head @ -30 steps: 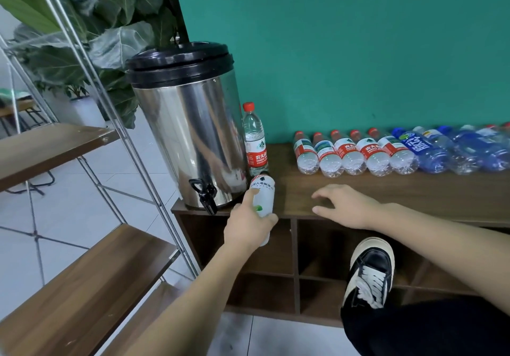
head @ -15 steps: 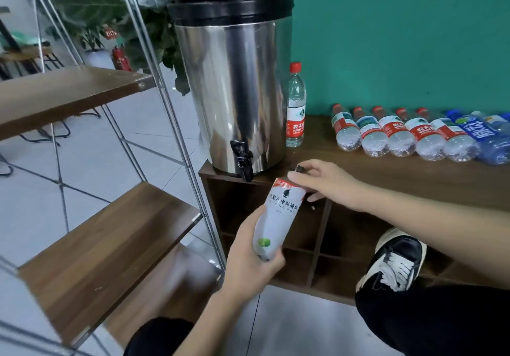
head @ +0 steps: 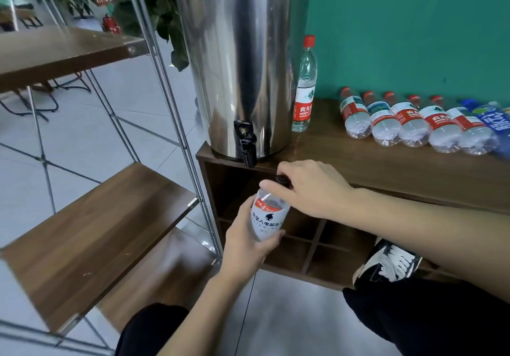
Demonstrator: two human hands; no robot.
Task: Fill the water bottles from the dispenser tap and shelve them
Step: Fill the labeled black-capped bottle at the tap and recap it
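Observation:
My left hand [head: 248, 241] grips a white-labelled bottle [head: 267, 216] in front of the cabinet, tilted with its neck up and to the right. My right hand [head: 313, 187] curls over the top and pinches the bottle's dark cap [head: 283, 180]. The steel dispenser [head: 240, 60] stands on the cabinet's left end, its black tap [head: 247, 143] just above and left of the bottle's neck. One red-capped bottle [head: 305, 85] stands upright beside the dispenser. Several bottles [head: 411, 122] lie in a row along the cabinet top at the right.
A metal-framed rack with wooden shelves [head: 91, 228] stands at the left, one shelf higher up [head: 63, 49]. The wooden cabinet [head: 386, 168] has open cubbies below. My black shoe [head: 389, 263] rests by its lower right. A plant [head: 154, 5] is behind the rack.
The left hand has lifted the bottle off the cabinet top and brought it down in front. The right hand moved from the cabinet top onto the cap. The view has come closer.

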